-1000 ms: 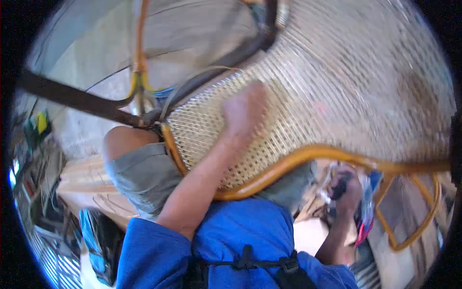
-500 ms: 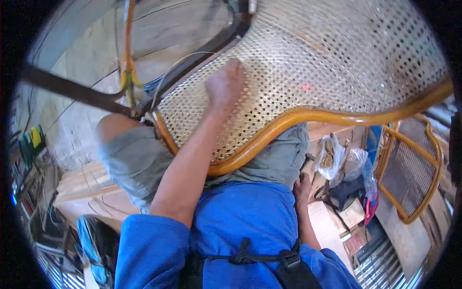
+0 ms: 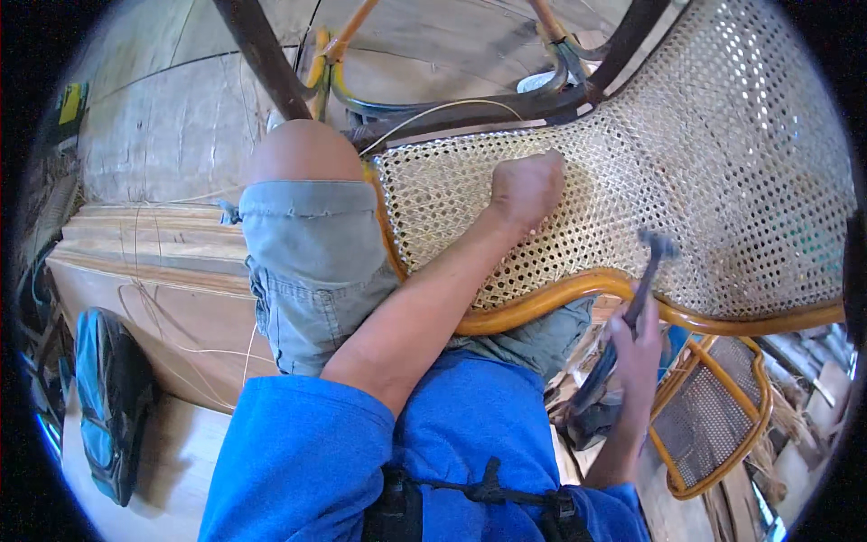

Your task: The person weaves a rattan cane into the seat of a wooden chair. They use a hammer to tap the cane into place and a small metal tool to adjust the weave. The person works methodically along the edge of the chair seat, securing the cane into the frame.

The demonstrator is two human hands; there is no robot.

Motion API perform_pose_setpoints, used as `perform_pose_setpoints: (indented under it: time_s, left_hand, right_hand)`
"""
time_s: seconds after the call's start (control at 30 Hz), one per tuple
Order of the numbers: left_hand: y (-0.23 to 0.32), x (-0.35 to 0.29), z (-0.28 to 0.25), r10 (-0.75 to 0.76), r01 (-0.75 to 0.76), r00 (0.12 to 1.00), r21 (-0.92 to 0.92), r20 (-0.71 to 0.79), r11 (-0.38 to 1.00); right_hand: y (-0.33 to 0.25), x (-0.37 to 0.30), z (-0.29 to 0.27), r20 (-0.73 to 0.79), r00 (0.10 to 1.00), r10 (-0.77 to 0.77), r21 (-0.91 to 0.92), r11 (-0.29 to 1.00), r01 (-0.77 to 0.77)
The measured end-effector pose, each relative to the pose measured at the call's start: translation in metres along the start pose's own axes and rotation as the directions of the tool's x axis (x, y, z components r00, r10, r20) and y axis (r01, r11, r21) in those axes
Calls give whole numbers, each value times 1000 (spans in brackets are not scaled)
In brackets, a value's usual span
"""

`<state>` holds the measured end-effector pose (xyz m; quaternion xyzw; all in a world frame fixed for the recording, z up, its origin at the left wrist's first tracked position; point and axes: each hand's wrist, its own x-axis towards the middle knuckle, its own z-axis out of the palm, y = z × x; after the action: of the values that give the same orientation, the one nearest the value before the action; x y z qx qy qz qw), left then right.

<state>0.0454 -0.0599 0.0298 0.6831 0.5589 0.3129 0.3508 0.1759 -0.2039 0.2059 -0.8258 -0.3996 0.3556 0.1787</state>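
Observation:
A woven cane panel point(image 3: 452, 199) in a curved rattan chair frame point(image 3: 515, 316) lies across my lap. My left hand point(image 3: 531, 188) is closed in a fist on the weave. Whatever its fingers may hold is hidden. To its right, my right hand point(image 3: 638, 339) grips a hammer point(image 3: 647, 280) by the handle. The hammer's head is up over the panel, just beyond the frame's near curved rail. A thin loose cane strand point(image 3: 433, 110) arcs above the panel's far edge, beside a dark frame bar point(image 3: 623, 45).
A second rattan piece with a woven panel point(image 3: 713, 411) stands at the lower right, among wood scraps. On the left are stacked boards point(image 3: 153, 262) with loose strands and a blue and black bag point(image 3: 108, 406). Curved chair legs point(image 3: 262, 54) rise at the far side.
My right hand has risen from beside my right thigh, bringing the hammer up by the panel. My left fist stays on the weave. The whole view has shifted.

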Motion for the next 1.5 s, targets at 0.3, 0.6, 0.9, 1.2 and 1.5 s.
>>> perform_pose_setpoints:
  time_s: [0.3, 0.6, 0.9, 1.2, 1.5]
  left_hand:
    - [5, 5, -6, -88, 88, 990, 3, 112, 996]
    - [2, 3, -6, -66, 70, 997, -85, 40, 994]
    - [1, 4, -4, -58, 62, 997, -81, 54, 995]
    - [2, 7, -4, -53, 52, 997, 6, 55, 999]
    - [2, 5, -4, -50, 52, 998, -44, 48, 998]
  right_hand:
    - [-39, 136, 28, 327, 935, -139, -578, 753, 314]
    - [-48, 149, 46, 297, 931, -213, -588, 728, 354]
    - [-48, 157, 53, 320, 898, -301, -584, 684, 437]
    - [-34, 155, 52, 283, 900, -333, -522, 734, 436]
    - [-35, 166, 56, 306, 904, -298, -627, 652, 427]
